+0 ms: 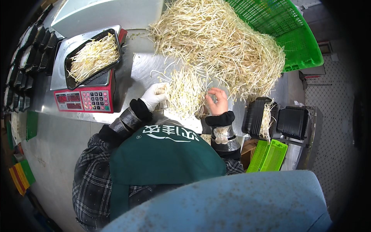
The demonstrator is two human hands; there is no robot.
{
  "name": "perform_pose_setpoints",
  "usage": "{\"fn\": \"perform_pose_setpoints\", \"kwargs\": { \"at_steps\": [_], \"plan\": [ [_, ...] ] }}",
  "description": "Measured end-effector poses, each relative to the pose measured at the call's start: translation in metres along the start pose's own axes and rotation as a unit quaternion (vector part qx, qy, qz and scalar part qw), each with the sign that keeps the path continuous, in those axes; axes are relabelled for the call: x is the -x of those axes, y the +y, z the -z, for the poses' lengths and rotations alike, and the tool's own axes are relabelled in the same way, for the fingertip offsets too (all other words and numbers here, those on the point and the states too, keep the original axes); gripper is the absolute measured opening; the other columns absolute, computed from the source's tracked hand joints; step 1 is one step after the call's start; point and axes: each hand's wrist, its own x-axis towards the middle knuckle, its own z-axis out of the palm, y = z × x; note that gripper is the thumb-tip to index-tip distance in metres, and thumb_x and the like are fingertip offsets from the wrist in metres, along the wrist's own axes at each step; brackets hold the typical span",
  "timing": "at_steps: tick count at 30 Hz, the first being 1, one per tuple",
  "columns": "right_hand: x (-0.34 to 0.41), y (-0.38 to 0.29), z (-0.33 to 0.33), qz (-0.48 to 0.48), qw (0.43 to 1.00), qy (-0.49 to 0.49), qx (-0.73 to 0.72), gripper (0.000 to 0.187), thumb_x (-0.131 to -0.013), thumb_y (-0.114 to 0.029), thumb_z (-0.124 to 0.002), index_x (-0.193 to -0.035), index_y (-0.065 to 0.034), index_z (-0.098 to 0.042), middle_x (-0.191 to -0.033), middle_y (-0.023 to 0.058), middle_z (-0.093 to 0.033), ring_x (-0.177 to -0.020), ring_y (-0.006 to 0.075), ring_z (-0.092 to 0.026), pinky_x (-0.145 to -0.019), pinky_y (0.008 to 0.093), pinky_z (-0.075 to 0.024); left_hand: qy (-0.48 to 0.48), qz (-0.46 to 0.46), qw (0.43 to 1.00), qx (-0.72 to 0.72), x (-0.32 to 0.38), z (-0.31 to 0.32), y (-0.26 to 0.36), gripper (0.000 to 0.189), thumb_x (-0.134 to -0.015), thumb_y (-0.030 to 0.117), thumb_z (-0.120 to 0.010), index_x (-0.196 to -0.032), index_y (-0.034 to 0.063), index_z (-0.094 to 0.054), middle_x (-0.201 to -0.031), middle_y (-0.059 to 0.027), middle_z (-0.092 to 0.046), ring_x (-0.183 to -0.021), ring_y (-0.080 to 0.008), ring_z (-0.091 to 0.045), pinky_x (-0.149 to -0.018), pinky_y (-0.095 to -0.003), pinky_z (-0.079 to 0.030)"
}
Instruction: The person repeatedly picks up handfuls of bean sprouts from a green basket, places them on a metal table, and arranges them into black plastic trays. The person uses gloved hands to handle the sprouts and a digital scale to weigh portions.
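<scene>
A bundle of bean sprouts (186, 92) lies on the steel table in front of me, between my two hands. My left hand (155, 95), in a white glove, is at its left edge with the fingers curled around some sprouts. On the right edge is my bare right hand (216, 101), thumb and fingers bent and apart, close to a few sprout ends. Behind the bundle rises a large heap of bean sprouts (214, 43). To the left, a black plastic tray (68, 62) filled with sprouts sits tilted on a red digital scale (112, 100).
Stacked black trays (292, 121) stand at the table's right end, beside another stack with sprouts on it. A green plastic crate (301, 40) leans behind the heap. A white box (107, 17) is at the back left. Several black trays (24, 61) are piled far left.
</scene>
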Motion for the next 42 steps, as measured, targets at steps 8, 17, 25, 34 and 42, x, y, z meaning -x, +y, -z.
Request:
{"fn": "perform_pose_setpoints", "kwargs": {
  "at_steps": [8,17,25,34,42],
  "plan": [
    [0.008,0.010,-0.036,0.001,0.996,-0.019,0.089,0.048,-0.073,-0.026,-0.059,-0.115,-0.0058,-0.047,-0.112,0.0118,-0.050,-0.105,0.0286,-0.046,-0.089,0.0420,-0.0351,0.024,-0.011,0.999,-0.018,0.001,0.010,-0.007,0.050,-0.074,-0.007,-0.046,-0.123,-0.0040,-0.037,-0.098,-0.0066,-0.056,-0.079,-0.0117,-0.056,-0.071,-0.0246,-0.047],
    [0.013,-0.089,0.018,0.135,0.936,-0.031,0.324,0.044,-0.075,-0.021,-0.059,-0.114,-0.0047,-0.048,-0.111,0.0139,-0.051,-0.103,0.0276,-0.048,-0.088,0.0394,-0.0383,0.037,0.029,0.999,-0.021,0.017,-0.008,0.011,0.047,-0.077,-0.005,-0.045,-0.123,0.0028,-0.037,-0.096,-0.0065,-0.055,-0.072,-0.0127,-0.055,-0.062,-0.0283,-0.050],
    [0.009,-0.085,0.052,0.118,0.970,-0.059,0.206,0.046,-0.079,-0.018,-0.057,-0.120,-0.0040,-0.043,-0.116,0.0135,-0.050,-0.107,0.0236,-0.049,-0.088,0.0354,-0.0422,0.026,-0.005,0.999,-0.019,0.014,0.001,0.002,0.044,-0.078,-0.003,-0.048,-0.120,-0.0022,-0.038,-0.106,-0.0080,-0.054,-0.090,-0.0159,-0.055,-0.077,-0.0282,-0.047],
    [0.087,-0.001,0.090,-0.270,0.908,-0.305,0.097,0.030,-0.080,-0.026,-0.058,-0.101,-0.0041,-0.058,-0.076,0.0064,-0.062,-0.073,0.0174,-0.059,-0.068,0.0310,-0.0481,0.039,0.001,0.999,-0.008,0.012,0.012,-0.007,0.044,-0.075,-0.006,-0.046,-0.119,-0.0045,-0.039,-0.110,-0.0104,-0.053,-0.094,-0.0169,-0.055,-0.081,-0.0276,-0.045],
    [-0.021,-0.061,-0.035,-0.162,0.936,-0.184,0.254,0.038,-0.074,-0.026,-0.060,-0.105,-0.0051,-0.054,-0.090,0.0169,-0.059,-0.076,0.0302,-0.059,-0.069,0.0365,-0.0464,0.078,0.015,0.996,-0.034,0.014,0.008,-0.011,0.045,-0.077,-0.004,-0.048,-0.121,-0.0033,-0.038,-0.109,-0.0098,-0.052,-0.091,-0.0162,-0.055,-0.075,-0.0262,-0.047]
  ]
}}
